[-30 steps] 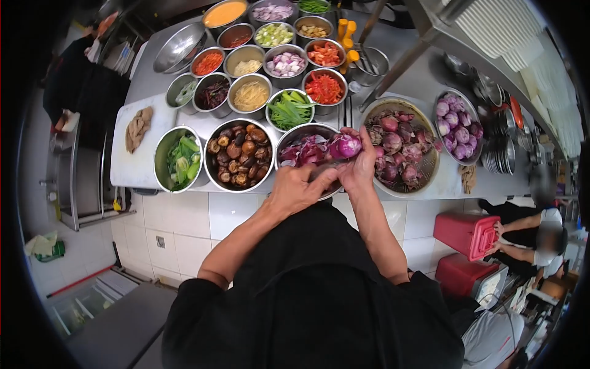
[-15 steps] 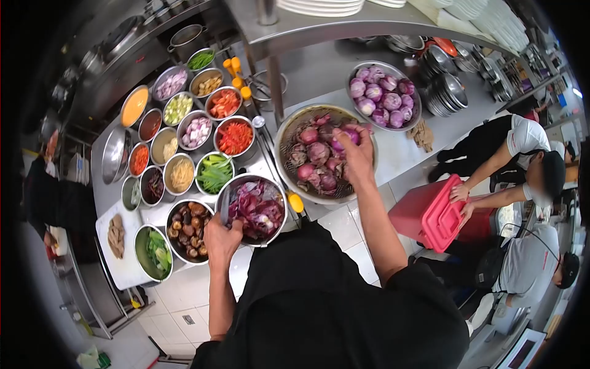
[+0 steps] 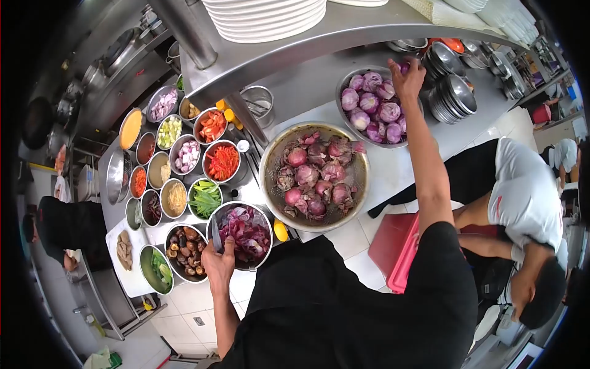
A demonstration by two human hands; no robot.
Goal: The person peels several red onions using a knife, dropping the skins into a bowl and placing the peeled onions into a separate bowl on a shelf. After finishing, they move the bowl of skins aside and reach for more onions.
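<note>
My left hand (image 3: 219, 265) is closed round a knife (image 3: 216, 236), whose blade points up over the rim of a steel pot of onion skins (image 3: 247, 234). At the upper right my right hand (image 3: 408, 83) grips a peeled red onion (image 3: 404, 67), partly hidden by the fingers. It is over the far edge of a steel bowl (image 3: 344, 101) heaped with peeled purple onions (image 3: 389, 112). Between my hands stands a perforated colander (image 3: 268, 184) with several unpeeled red onions (image 3: 308, 176) in it.
Several steel pots of chopped food, such as red pepper strips (image 3: 222, 162) and mushrooms (image 3: 185, 247), crowd the left counter. Stacked plates (image 3: 264, 18) sit on the shelf above. At the right, a bending person in a white shirt (image 3: 527, 190) is beside a red bin (image 3: 393, 252).
My right hand has moved from the colander up and right to the bowl of peeled onions, carrying an onion. My left hand still holds the knife. The person at the right has come closer.
</note>
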